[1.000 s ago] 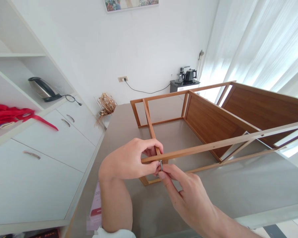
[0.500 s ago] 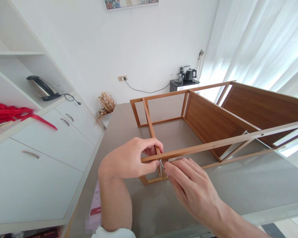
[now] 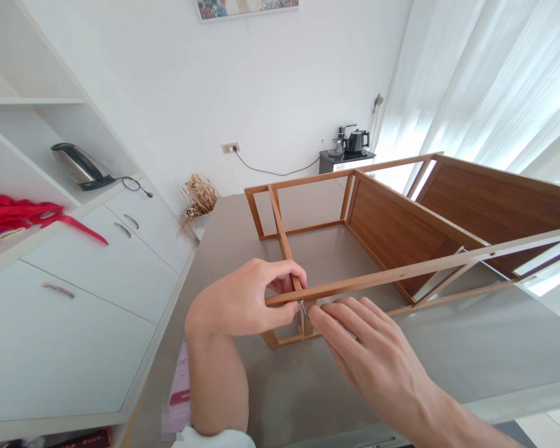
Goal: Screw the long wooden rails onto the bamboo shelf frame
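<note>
A brown wooden rack frame (image 3: 382, 275) lies on its side on the grey table, with slim rails and slatted panels. My left hand (image 3: 242, 298) pinches the near rail where a crosspiece (image 3: 280, 224) meets it, thumb below and fingers over the far side. At that joint a small, thin metal hex key (image 3: 303, 308) sticks out of the rail. My right hand (image 3: 368, 342) has its thumb and index finger closed at the key's free end; the fingertips partly hide it.
The grey tabletop (image 3: 298, 386) stretches beneath the frame. A phone-like screen (image 3: 180, 379) lies by my left forearm. White cabinets (image 3: 88, 305) stand on the left, with a kettle (image 3: 81, 167) and red cloth (image 3: 18, 214) on their shelves. Dried plants (image 3: 198, 196) stand behind the table.
My right hand has shifted slightly right and down, its fingers somewhat less tucked. My left hand and the wooden frame stay in place.
</note>
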{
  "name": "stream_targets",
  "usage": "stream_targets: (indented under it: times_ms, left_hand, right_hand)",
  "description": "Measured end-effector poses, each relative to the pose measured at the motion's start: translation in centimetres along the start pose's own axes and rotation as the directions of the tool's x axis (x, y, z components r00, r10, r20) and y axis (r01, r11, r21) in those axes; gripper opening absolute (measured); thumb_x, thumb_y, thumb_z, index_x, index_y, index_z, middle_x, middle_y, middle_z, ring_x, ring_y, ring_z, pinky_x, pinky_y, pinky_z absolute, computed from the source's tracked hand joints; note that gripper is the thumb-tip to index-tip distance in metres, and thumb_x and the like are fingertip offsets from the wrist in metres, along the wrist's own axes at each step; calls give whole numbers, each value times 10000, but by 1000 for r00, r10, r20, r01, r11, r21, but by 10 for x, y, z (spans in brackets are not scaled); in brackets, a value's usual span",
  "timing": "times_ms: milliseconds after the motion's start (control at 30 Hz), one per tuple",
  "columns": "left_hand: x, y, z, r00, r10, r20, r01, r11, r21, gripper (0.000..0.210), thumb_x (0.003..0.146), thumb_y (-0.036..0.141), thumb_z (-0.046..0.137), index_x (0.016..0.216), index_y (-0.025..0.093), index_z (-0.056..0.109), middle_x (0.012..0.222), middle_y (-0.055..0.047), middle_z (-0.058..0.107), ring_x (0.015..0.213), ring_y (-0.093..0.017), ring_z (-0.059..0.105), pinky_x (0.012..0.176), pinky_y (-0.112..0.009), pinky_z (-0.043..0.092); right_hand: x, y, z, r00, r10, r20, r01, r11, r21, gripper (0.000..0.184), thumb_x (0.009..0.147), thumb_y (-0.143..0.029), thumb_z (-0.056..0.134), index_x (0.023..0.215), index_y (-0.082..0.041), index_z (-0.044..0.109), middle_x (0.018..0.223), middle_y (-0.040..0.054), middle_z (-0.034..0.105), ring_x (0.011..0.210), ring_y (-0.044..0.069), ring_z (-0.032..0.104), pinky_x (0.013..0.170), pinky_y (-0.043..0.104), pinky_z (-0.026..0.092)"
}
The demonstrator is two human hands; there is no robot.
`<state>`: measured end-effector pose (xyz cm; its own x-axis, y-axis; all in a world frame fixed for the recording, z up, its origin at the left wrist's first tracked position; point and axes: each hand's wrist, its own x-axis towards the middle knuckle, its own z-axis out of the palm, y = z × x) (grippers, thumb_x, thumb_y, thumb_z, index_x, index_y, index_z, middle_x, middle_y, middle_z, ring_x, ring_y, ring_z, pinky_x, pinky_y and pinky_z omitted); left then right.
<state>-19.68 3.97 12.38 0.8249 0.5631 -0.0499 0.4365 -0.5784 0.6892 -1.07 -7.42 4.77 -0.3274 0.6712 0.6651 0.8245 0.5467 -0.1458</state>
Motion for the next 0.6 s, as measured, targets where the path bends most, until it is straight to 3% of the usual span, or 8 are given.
stream_targets:
  times_ms: [400,600]
  left_hand:
    - [0,0,0,1000,-5,-8,5,1000,3,202,788,205,587,986,221,624,887,12,704,819,-146,643,780,-247,494]
    - [0,1,0,1000,-6,1,6,1000,1,198,791,198,579,982,222,623,867,18,702,796,-138,639,756,-237,488]
  right_hand:
    - [16,-7,-17,997,-44,59,54,982,-181,301,932,-24,376,987,-164,636,833,55,623,760,177,547,669,329,369]
    - [14,-2,-12,995,5,95,-6,1000,7,272,958,-45,371,967,-178,608,857,31,621,764,167,503,692,313,363]
